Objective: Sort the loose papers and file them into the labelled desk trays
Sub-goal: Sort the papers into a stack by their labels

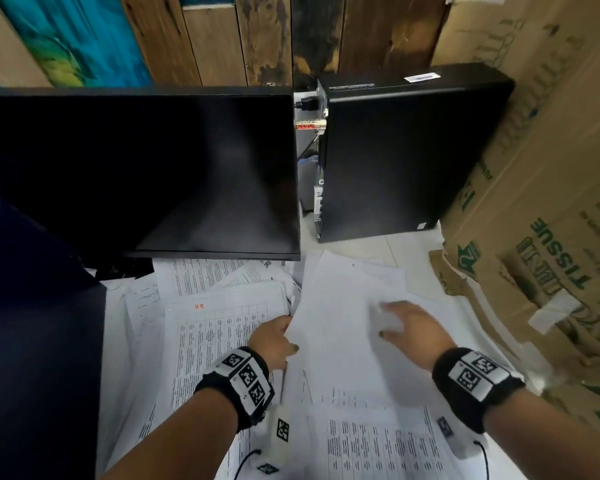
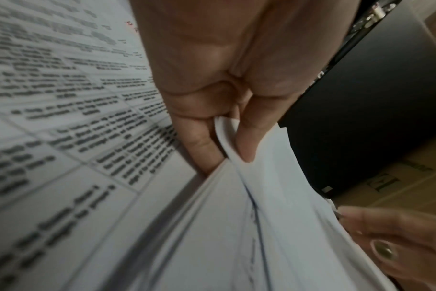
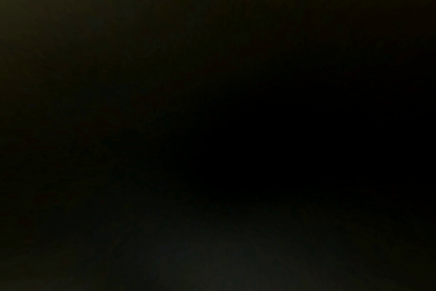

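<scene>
Two hands work many overlapping papers, too many to count. The left hand point(image 1: 273, 337) pinches the blank sheets point(image 1: 343, 306) by their left edge; their long axis runs near to far. The right hand point(image 1: 409, 329) lies flat on them, fingers spread.

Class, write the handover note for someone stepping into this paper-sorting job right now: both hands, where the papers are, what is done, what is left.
Left hand pinches the left edge of a blank-side-up bundle of sheets. Right hand rests flat on that bundle, fingers spread. The HR-marked table sheet lies beside it on the left; loose papers cover the desk. No labelled trays are in view, and nothing looks filed. Left: sort everything and file it.
</scene>
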